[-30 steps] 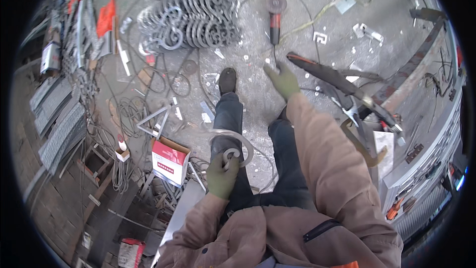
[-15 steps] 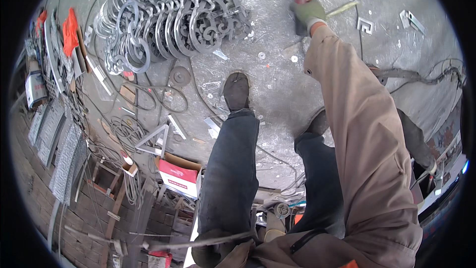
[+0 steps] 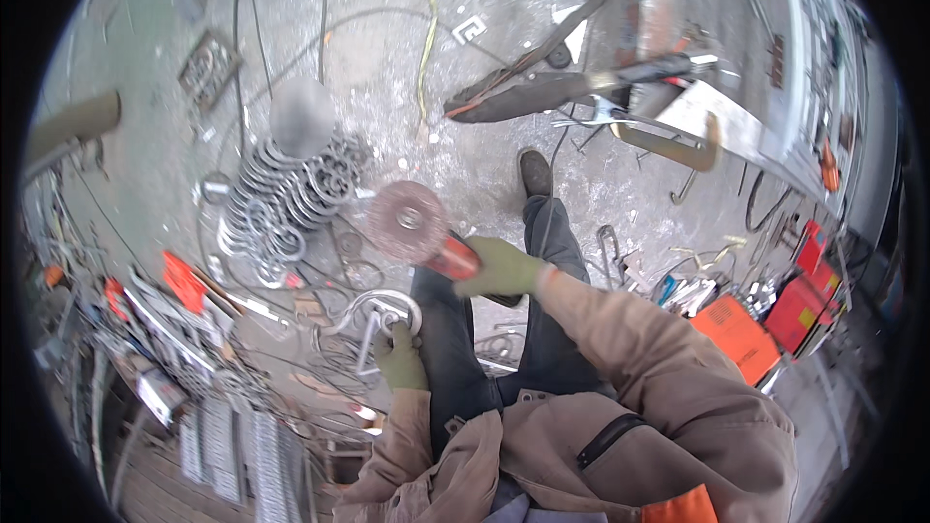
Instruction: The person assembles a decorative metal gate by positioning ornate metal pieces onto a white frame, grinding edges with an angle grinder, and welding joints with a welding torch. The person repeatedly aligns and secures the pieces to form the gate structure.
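Observation:
My right hand [image 3: 502, 269], in a green glove, is closed around the red and dark body of an angle grinder [image 3: 451, 258]. The grinder's round reddish-brown disc [image 3: 405, 217] faces up, above my left knee. My left hand [image 3: 399, 360], also gloved in green, grips a curled steel scroll [image 3: 360, 306] by its rolled end, beside my left thigh. The disc is a short way from the scroll, apart from it. A stack of similar steel scrolls [image 3: 281, 196] lies on the floor ahead to the left, partly behind a blurred grey round shape.
Cables and hoses cross the concrete floor, with metal offcuts scattered on it. At right are an orange box [image 3: 734, 337], a red box [image 3: 802, 314] and a metal frame [image 3: 814, 87]. An orange cloth [image 3: 184, 281] and patterned metal panels [image 3: 232, 446] lie at left.
My right hand has brought the grinder from the far floor back toward my lap. My left hand has come into view, holding a steel scroll. The view has swung, showing more on the right.

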{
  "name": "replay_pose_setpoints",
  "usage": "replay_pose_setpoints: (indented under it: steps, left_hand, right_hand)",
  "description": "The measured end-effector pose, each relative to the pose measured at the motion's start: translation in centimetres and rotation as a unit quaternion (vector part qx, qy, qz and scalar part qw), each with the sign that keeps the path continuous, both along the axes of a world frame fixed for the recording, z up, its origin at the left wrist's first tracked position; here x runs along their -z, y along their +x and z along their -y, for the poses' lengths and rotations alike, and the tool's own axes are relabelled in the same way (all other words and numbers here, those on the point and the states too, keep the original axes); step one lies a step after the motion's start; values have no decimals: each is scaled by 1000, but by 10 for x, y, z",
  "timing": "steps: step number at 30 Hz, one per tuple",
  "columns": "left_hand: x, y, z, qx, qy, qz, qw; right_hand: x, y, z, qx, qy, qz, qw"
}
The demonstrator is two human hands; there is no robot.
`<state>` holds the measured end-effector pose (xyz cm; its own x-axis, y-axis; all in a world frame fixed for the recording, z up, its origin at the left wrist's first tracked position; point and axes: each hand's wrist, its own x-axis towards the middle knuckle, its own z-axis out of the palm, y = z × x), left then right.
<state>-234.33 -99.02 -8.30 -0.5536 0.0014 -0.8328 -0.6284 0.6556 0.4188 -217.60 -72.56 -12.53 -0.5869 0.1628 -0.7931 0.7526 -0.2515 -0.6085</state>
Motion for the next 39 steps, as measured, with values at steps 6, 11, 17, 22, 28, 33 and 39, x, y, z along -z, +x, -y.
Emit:
replay_pose_setpoints:
  steps: [6,11,17,22,28,33,39]
  left_hand:
    - [-70,-15,-47,290,142,-53,945]
    - [-129,5,-136,522,144,-113,833]
    - [-202,123,-234,593,206,-63,776]
    - [-243,258,-315,706,225,-97,665]
    - [-201,370,-413,826,238,-191,474]
    - [-161,451,-502,877,188,-193,398]
    - [-101,503,-552,907,170,-308,232]
  right_hand:
    - [-193,147,16,387,-6,-36,921]
    - [-263,252,27,620,-28,-158,768]
    - [-326,389,56,717,200,-92,661]
    - [-294,491,91,798,45,-240,551]
    - [-290,500,112,871,6,-322,372]
    - [-267,514,134,879,-14,-326,347]
    - [-252,499,122,911,31,-225,345]
